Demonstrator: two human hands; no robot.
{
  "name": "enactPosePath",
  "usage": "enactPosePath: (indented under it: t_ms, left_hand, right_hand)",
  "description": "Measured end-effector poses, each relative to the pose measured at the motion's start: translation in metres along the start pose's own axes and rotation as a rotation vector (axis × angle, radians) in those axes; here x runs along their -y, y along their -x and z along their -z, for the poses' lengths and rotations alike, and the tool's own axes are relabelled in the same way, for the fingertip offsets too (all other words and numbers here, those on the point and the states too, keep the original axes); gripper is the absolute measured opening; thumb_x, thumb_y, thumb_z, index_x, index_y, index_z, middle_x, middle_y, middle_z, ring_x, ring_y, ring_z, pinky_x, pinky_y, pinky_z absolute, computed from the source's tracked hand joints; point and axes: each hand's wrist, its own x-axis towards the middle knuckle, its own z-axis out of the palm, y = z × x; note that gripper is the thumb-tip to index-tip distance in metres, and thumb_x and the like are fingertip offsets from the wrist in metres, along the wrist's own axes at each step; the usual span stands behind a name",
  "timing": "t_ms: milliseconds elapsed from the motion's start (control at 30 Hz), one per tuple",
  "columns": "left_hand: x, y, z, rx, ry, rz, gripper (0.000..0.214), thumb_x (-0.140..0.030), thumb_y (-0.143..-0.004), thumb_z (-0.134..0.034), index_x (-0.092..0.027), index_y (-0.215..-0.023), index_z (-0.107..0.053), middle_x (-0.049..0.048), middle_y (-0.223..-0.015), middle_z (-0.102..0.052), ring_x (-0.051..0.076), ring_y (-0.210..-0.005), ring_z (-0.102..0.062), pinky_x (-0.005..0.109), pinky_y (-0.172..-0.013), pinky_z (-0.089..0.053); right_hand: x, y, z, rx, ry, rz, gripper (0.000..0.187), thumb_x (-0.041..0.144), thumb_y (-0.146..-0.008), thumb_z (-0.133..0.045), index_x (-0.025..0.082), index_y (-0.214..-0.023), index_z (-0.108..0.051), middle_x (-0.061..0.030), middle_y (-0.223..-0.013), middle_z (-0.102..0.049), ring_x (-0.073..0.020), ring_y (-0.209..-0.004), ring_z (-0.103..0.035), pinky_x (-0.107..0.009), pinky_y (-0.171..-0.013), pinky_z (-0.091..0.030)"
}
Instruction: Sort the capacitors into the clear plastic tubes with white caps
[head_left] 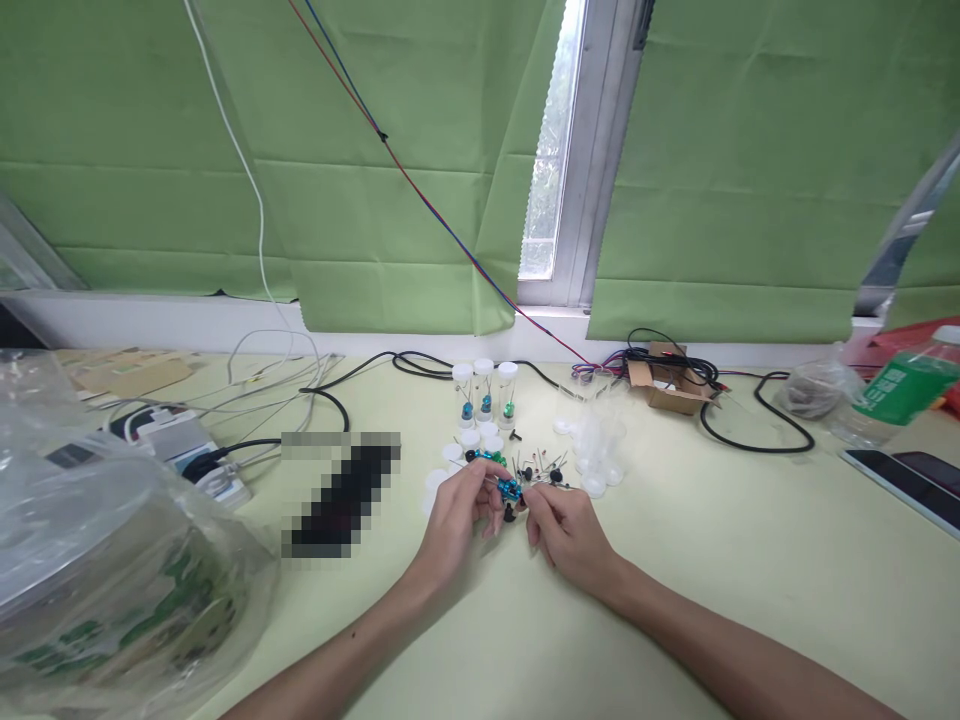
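Note:
My left hand (466, 500) pinches a small shiny blue metal part (510, 489) between thumb and fingertips. At the part's right end, the closed fingertips of my right hand (568, 522) meet it; a small dark piece shows there, mostly hidden. Just beyond my hands lie more blue and green parts (491, 458) and several black knobs with thin metal pins (555, 475). One black knob (509, 513) rests on the table below the blue part. Three clear vials with white caps (484, 390) stand behind, each with a blue or green part inside.
White caps (452, 453) lie left of the parts, and a heap of clear vials (598, 445) lies right. A plastic-wrapped tub (127, 600) and a power strip (180, 450) occupy the left. Cables, a cardboard box (670, 385), a bottle (900, 390) and phones (904, 490) are right.

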Motion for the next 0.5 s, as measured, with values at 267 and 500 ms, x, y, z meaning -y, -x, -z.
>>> enactPosePath:
  t_ms: [267,500]
  left_hand:
    - [-0.0012,-0.0023,0.0005,-0.036,-0.002,0.0,0.039,-0.046,-0.097,-0.039,-0.016,-0.091,-0.063,-0.0003,-0.062,-0.051,0.011,-0.052,-0.049,0.023,-0.048,-0.036]
    - [0.0007,-0.0018,0.0016,-0.03,0.018,0.003,0.039,-0.046,-0.097,-0.039,-0.016,-0.094,-0.064,-0.0006,-0.062,-0.051,0.011,-0.052,-0.049,0.023,-0.048,-0.036]
  right_hand:
    - [0.0017,0.0004,-0.0001,-0.051,-0.079,-0.046,0.027,0.042,-0.096,-0.047,0.018,-0.091,-0.058,0.0054,-0.049,-0.051,-0.0098,-0.039,-0.047,-0.021,-0.043,-0.037]
    - [-0.0007,0.0011,-0.001,-0.023,-0.097,-0.009,0.022,0.038,-0.092,-0.053,0.018,-0.1,-0.052,0.0071,-0.051,-0.051,-0.0109,-0.043,-0.05,-0.021,-0.044,-0.039]
